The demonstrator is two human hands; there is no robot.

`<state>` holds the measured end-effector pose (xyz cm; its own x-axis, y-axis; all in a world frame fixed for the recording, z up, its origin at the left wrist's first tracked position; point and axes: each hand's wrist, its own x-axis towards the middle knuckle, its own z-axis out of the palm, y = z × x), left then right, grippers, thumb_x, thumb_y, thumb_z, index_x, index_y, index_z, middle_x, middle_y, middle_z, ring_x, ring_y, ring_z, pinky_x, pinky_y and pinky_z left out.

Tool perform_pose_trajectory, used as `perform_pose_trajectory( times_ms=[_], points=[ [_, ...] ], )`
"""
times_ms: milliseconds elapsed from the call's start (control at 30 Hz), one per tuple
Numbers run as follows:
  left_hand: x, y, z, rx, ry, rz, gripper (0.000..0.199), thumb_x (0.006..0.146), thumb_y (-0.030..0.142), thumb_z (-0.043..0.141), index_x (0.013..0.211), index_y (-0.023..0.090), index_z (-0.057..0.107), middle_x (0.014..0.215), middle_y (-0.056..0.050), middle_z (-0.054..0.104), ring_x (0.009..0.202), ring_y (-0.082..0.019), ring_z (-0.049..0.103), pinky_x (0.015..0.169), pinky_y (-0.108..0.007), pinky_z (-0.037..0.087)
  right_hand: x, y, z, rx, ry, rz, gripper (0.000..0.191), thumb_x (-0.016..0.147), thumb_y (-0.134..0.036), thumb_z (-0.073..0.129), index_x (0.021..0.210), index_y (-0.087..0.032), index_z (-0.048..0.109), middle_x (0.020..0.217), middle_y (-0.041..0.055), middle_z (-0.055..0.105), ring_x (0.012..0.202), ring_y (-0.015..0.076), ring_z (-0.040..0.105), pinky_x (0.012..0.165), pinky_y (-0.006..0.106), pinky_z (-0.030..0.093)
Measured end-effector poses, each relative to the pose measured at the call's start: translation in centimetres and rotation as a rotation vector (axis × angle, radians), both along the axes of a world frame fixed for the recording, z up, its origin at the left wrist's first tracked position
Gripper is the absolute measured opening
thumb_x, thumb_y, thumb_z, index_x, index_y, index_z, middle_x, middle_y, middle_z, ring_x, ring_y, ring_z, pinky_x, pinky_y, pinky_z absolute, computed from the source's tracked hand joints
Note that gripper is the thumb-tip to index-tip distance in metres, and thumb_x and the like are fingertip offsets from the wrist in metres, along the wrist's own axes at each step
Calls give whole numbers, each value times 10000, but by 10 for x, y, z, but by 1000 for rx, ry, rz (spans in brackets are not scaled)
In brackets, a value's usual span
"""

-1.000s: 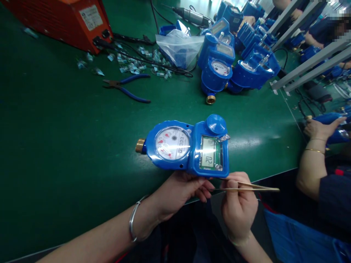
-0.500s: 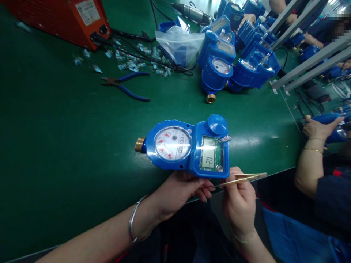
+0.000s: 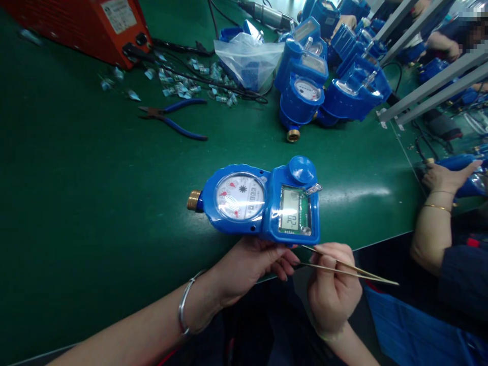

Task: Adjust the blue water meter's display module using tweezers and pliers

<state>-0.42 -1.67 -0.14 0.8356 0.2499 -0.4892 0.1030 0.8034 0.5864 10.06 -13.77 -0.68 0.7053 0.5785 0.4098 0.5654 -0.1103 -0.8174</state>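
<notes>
The left hand (image 3: 247, 267) holds a blue plastic water meter with a round white dial, a small green-framed display and a brass threaded end (image 3: 259, 202). Its grip is closed on the near edge of the meter, with the fingers under the body, and a thin silver bangle (image 3: 185, 305) sits on the wrist. The meter lies flat with its face up, over the near part of the dark green tabletop (image 3: 76, 193), with the brass end pointing to the left; I cannot tell if it rests on the surface or is lifted a little.

The right hand (image 3: 331, 295) is just beside the left one, below the display end of the meter. Its grip is closed around thin brass-coloured tweezers (image 3: 343, 268), with the two arms slightly apart; their tips point left toward the lower edge of the meter, and the long end sticks out to the right.

Farther on the tabletop lie blue-handled pliers (image 3: 173, 119), a clear plastic bag (image 3: 247, 61), many small scattered bluish clips (image 3: 190, 84) and a group of other blue water meters (image 3: 316, 76). An orange metal box (image 3: 95, 25) stands at the far left. At the right edge, another person's hand (image 3: 442, 178) with a gold bracelet holds a blue object.
</notes>
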Motion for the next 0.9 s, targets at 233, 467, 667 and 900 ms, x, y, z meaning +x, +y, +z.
perform_pose_trajectory(
  times_ms=[233,467,667,900],
  points=[
    [0,0,1,-20,5,0,173,789,285,665,796,111,669,721,-54,685,635,-144,607,596,-265,461,0,-1,5,-61,-68,64,157,894,-171,480,927,-188,632,819,35,584,724,154,552,626,306,443],
    [0,-2,1,-15,18,4,209,764,313,692,769,105,682,723,-61,681,635,-148,603,609,-276,466,9,4,-4,-77,382,111,218,926,-293,441,830,-164,588,760,11,517,668,120,503,604,262,429],
    [1,-1,0,-57,9,10,198,781,285,687,881,115,672,762,-52,682,660,-132,600,616,-257,462,3,5,-9,-59,518,235,224,922,-337,438,849,-171,569,802,37,554,736,158,567,649,315,474],
    [0,0,0,-33,-29,-1,168,824,273,629,878,118,665,771,-63,697,635,-133,610,601,-258,467,2,-6,5,-6,-168,100,164,891,-155,482,964,-195,624,880,46,592,769,160,575,664,326,462]
  ],
)
